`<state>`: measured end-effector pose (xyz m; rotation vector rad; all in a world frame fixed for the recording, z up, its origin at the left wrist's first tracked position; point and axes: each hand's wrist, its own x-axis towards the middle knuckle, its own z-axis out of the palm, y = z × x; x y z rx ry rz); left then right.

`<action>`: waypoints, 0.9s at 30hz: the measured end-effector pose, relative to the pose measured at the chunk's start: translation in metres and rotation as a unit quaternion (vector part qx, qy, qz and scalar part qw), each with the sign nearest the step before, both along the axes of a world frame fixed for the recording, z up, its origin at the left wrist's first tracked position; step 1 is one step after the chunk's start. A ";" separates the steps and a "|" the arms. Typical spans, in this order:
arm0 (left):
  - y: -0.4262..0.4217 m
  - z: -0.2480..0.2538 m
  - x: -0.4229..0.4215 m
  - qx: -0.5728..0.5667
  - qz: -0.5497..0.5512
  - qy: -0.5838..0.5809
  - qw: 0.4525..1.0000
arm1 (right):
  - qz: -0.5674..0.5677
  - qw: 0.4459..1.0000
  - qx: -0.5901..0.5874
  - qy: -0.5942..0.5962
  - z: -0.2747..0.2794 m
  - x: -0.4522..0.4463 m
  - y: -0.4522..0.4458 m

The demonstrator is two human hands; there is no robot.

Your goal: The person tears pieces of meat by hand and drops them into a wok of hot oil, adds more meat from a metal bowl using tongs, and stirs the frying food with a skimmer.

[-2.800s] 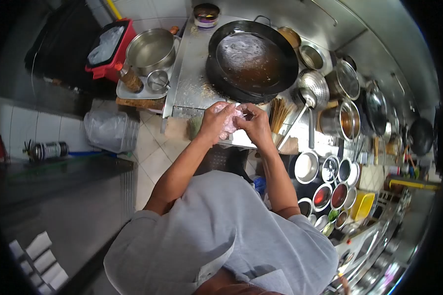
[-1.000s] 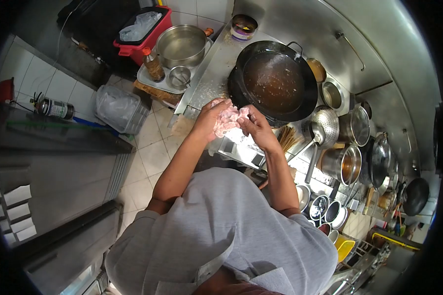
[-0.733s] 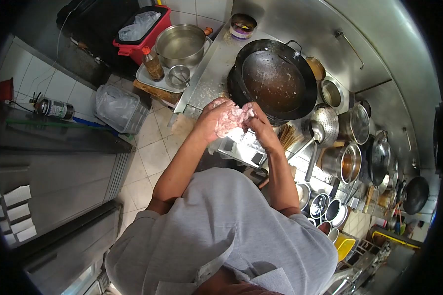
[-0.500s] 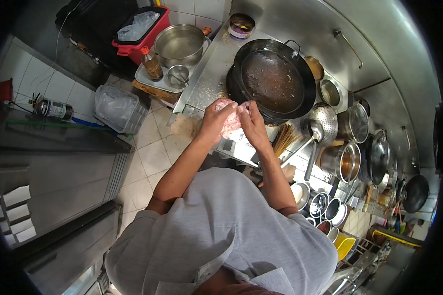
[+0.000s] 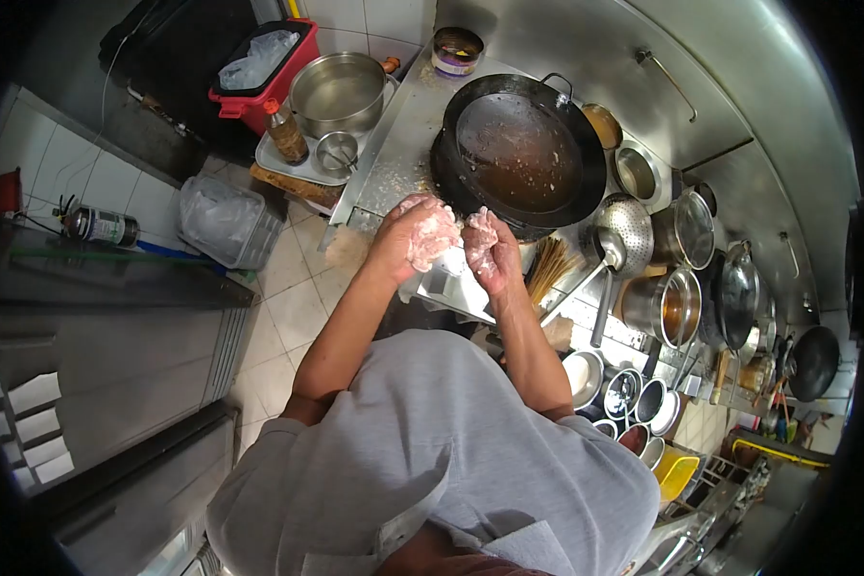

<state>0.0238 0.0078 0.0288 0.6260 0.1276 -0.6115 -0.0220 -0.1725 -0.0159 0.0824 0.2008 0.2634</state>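
Observation:
My left hand [image 5: 390, 240] holds a lump of pale pink raw minced meat [image 5: 435, 236], which is smeared over the palm and fingers. A short gap to the right, my right hand [image 5: 499, 264] is curled closed, with more of the sticky pink meat on its fingers and palm. How much meat lies inside those fingers is hard to see. Both hands are just in front of a large black wok [image 5: 593, 173]. Brown oil [image 5: 523, 158] with small floating bits fills much of it.
A perforated ladle [image 5: 634, 226] and a bamboo brush [image 5: 549, 269] are right of my hands. Steel pots [image 5: 680, 302] and sauce bowls [image 5: 624, 389] line the right side. At upper left, a tray [image 5: 302, 171] holds a big pot [image 5: 338, 88] and a bottle [image 5: 286, 132].
My hands were together around the pink meat and have come apart. The right hand has turned and curled, showing meat on its fingers. The view has shifted slightly.

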 end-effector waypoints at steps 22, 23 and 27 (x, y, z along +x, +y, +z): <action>-0.022 -0.016 -0.010 -0.017 0.006 0.023 1.000 | -0.043 0.971 -0.173 0.158 -0.038 -0.005 0.004; -0.018 -0.017 -0.008 -0.029 0.000 0.038 0.999 | -0.070 0.973 -0.131 0.175 -0.042 -0.005 0.000; -0.006 -0.018 -0.007 -0.020 -0.012 0.024 0.999 | -0.034 0.937 -0.316 0.148 -0.015 -0.010 -0.012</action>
